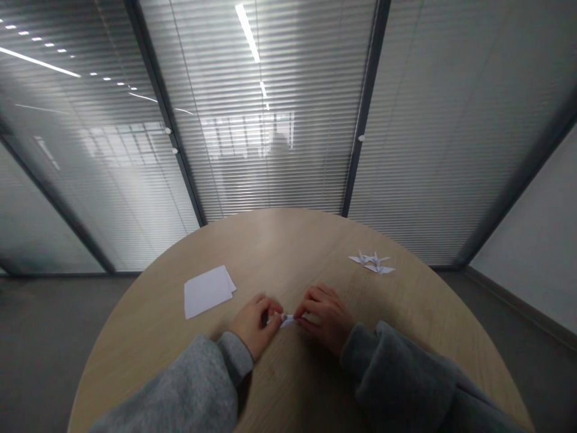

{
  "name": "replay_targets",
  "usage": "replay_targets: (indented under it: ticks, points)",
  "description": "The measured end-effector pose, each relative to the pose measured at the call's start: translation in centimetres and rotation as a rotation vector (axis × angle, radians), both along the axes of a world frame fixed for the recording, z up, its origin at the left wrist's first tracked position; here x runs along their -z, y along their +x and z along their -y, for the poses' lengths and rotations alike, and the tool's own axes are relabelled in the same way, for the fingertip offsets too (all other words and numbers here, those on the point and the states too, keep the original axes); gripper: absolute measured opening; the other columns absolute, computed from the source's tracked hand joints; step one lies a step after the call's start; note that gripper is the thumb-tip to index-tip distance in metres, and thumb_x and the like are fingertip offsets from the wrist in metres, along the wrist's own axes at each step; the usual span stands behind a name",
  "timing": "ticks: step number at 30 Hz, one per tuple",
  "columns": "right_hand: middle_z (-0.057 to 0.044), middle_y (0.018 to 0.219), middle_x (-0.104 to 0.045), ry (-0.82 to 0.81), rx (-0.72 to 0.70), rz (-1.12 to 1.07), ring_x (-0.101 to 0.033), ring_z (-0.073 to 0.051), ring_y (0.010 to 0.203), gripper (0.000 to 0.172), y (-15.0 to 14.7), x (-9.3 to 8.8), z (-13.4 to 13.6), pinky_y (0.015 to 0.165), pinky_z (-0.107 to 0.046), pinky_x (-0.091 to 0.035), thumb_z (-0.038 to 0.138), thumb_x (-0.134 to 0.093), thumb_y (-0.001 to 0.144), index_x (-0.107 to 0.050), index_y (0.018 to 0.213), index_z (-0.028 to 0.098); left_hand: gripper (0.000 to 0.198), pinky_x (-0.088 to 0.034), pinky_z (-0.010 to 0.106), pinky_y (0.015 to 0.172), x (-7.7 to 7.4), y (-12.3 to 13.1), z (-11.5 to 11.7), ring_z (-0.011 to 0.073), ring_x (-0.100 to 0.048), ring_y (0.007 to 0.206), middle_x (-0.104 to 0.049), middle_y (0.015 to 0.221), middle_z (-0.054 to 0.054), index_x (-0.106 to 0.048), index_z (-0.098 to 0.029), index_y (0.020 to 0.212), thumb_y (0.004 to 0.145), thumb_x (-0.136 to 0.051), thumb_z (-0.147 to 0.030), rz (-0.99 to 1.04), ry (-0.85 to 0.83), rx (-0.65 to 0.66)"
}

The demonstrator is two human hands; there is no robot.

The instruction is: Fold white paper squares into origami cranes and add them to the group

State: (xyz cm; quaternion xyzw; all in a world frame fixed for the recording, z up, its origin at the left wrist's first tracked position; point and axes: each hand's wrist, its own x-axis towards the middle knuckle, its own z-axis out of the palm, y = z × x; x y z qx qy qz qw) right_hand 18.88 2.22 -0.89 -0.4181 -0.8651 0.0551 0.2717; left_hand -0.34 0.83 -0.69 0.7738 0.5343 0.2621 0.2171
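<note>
A small folded piece of white paper (287,321) is held low over the near middle of the table, between my two hands. My left hand (258,323) pinches its left end with thumb and fingertips. On the other side, my right hand (325,317) pinches the right end the same way. Fingertips hide much of the paper, so its full shape cannot be made out. Beyond my right hand, several white paper cranes (373,262) sit in a cluster. To the left of my left hand lies a stack of white paper sheets (208,292), its edges slightly askew.
The round wooden table (279,240) curves away in front of me. Past its far edge stands a glass partition with blinds (279,180) and dark frame posts. A white wall (536,240) is at the right, above grey floor (40,337).
</note>
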Motion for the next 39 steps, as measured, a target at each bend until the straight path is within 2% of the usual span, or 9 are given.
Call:
replay_targets:
  ticks: [2, 6, 9, 13, 17, 19, 26, 32, 39]
  points:
    - [-0.005, 0.077, -0.058, 0.031, -0.001, -0.008, -0.049, -0.019, 0.078, 0.003, 0.0, -0.1, 0.0, 0.073, -0.033, -0.036, 0.021, -0.068, 0.075, -0.071, 0.075, 0.02, 0.026, -0.041, 0.029, 0.065, 0.1, 0.0, -0.2, 0.0175, -0.053, 0.071, -0.055, 0.078, 0.004, -0.067, -0.016, 0.089, 0.083, -0.047, -0.031, 0.043, -0.01, 0.016]
    - [-0.005, 0.077, -0.057, 0.087, -0.002, -0.04, -0.049, -0.019, 0.077, 0.006, 0.2, -0.2, 0.0, 0.073, -0.033, -0.035, 0.021, -0.065, 0.077, -0.07, 0.075, 0.02, 0.031, -0.039, 0.029, 0.064, 0.5, -0.1, -0.6, 0.0176, -0.051, 0.069, -0.056, 0.073, 0.004, -0.067, -0.014, 0.072, 0.082, -0.049, -0.037, 0.169, -0.048, 0.013]
    - [-0.004, 0.077, -0.056, 0.101, -0.013, -0.142, -0.049, -0.02, 0.077, 0.008, 0.3, 0.1, -0.2, 0.074, -0.035, -0.036, 0.023, -0.063, 0.077, -0.068, 0.082, 0.02, 0.032, -0.037, 0.027, 0.058, 0.8, 0.0, -0.9, 0.0162, -0.049, 0.063, -0.056, 0.064, 0.002, -0.066, -0.013, 0.072, 0.081, -0.049, -0.038, 0.232, -0.081, 0.001]
    - [-0.003, 0.079, -0.055, -0.032, 0.096, -0.44, -0.047, -0.018, 0.07, 0.048, 0.3, 0.7, -0.5, 0.067, -0.031, -0.04, 0.032, -0.069, 0.067, -0.056, 0.111, 0.017, 0.038, -0.034, 0.025, 0.053, 0.7, 0.0, -1.1, 0.0146, -0.046, 0.057, -0.053, 0.057, 0.0, -0.067, -0.012, 0.074, 0.081, -0.046, -0.043, 0.318, -0.102, -0.014]
    - [0.002, 0.066, -0.05, -0.376, 0.112, -0.54, -0.042, -0.013, 0.06, 0.027, -0.2, 0.7, -0.5, 0.056, -0.025, -0.036, 0.037, -0.066, 0.068, -0.064, 0.085, 0.017, 0.041, -0.035, 0.025, 0.055, 0.4, 0.1, -1.0, 0.0146, -0.048, 0.058, -0.056, 0.06, 0.001, -0.068, -0.012, 0.075, 0.08, -0.047, -0.047, 0.389, -0.099, -0.026]
    - [0.003, 0.061, -0.048, -0.434, 0.075, -0.547, -0.041, -0.012, 0.058, 0.023, -0.3, 0.5, -0.3, 0.054, -0.024, -0.034, 0.038, -0.065, 0.069, -0.063, 0.072, 0.016, 0.041, -0.036, 0.025, 0.055, 0.2, 0.2, -0.9, 0.0144, -0.048, 0.059, -0.057, 0.06, 0.001, -0.069, -0.012, 0.076, 0.079, -0.049, -0.048, 0.409, -0.106, -0.02]
    - [0.005, 0.055, -0.042, -0.472, 0.037, -0.58, -0.035, -0.01, 0.053, 0.021, -0.2, 0.5, -0.4, 0.048, -0.021, -0.03, 0.037, -0.062, 0.071, -0.061, 0.067, 0.016, 0.036, -0.035, 0.024, 0.055, -0.5, 0.7, -0.3, 0.0133, -0.046, 0.057, -0.058, 0.058, 0.001, -0.071, -0.013, 0.076, 0.075, -0.056, -0.045, 0.428, -0.138, 0.037]
    - [0.005, 0.055, -0.043, -0.426, 0.026, -0.559, -0.037, -0.01, 0.055, 0.018, -0.2, 0.6, -0.3, 0.05, -0.022, -0.03, 0.031, -0.062, 0.07, -0.057, 0.064, 0.015, 0.034, -0.028, 0.023, 0.05, -1.0, 0.9, 0.1, 0.0111, -0.037, 0.052, -0.052, 0.054, -0.002, -0.07, -0.013, 0.075, 0.075, -0.055, -0.044, 0.347, -0.145, 0.027]
    - [0.005, 0.055, -0.041, -0.35, 0.031, -0.504, -0.039, -0.011, 0.056, 0.017, -0.1, 0.1, -0.1, 0.053, -0.023, -0.032, 0.027, -0.057, 0.074, -0.055, 0.06, 0.017, 0.03, -0.026, 0.022, 0.047, -0.9, 1.0, 0.1, 0.0102, -0.034, 0.05, -0.042, 0.049, -0.005, -0.068, -0.014, 0.069, 0.074, -0.056, -0.041, 0.284, -0.15, 0.024]
